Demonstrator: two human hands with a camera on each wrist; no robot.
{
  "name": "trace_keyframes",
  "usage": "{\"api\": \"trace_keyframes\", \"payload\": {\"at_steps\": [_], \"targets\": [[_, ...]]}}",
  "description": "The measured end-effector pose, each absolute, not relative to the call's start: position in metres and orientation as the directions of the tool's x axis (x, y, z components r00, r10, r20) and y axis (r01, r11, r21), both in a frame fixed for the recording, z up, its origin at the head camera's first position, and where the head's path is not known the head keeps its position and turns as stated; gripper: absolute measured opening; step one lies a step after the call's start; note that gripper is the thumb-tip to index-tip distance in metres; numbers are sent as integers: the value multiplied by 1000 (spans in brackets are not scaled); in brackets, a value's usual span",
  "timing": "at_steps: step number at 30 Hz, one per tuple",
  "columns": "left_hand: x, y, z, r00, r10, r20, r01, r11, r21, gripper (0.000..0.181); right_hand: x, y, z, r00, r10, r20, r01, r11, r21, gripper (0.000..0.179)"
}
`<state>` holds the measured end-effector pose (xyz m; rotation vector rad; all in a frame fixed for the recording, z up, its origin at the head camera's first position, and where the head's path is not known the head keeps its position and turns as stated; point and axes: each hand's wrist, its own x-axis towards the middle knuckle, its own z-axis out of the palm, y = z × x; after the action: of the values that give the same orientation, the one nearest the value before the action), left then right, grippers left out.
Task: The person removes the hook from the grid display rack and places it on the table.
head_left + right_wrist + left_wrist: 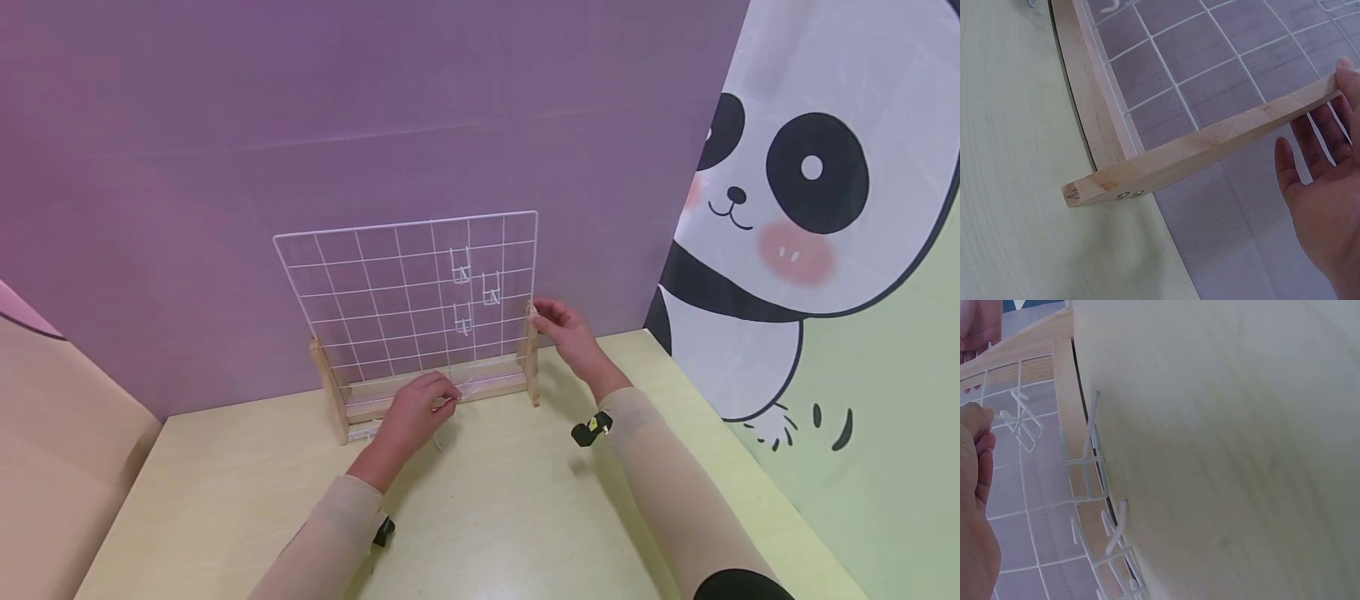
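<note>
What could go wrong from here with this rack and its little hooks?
The white hook might slip, since the left hand seems to pinch it only by the fingertips.
The stand could shift or tip if the right hand let go of the wooden upright while the wire grid was being pushed.
The loose hooks beside the base bar might get knocked, as the left hand works close by.

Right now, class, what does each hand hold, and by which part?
Left hand: a white wire hook, pinched at one end. Right hand: a wooden side post, held near its top.
</note>
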<state>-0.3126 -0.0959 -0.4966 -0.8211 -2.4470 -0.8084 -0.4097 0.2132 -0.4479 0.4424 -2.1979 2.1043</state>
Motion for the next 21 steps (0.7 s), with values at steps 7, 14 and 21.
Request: {"api": "trace_keyframes", "payload": {"at_steps": [7, 14, 21], "targets": [[-315, -94, -498, -740, 429, 518, 652, 648, 394, 14, -410, 213, -447, -958, -158, 240, -248, 38, -968, 38], [-318, -93, -502, -749, 451, 485, 644, 669, 371, 14, -412, 214, -449, -955, -159, 251, -259, 29, -966, 38], [-322, -91, -505, -777, 465, 426, 619, 688, 379, 13, -412, 214, -449, -957, -158, 244, -251, 22, -968, 38]]}}
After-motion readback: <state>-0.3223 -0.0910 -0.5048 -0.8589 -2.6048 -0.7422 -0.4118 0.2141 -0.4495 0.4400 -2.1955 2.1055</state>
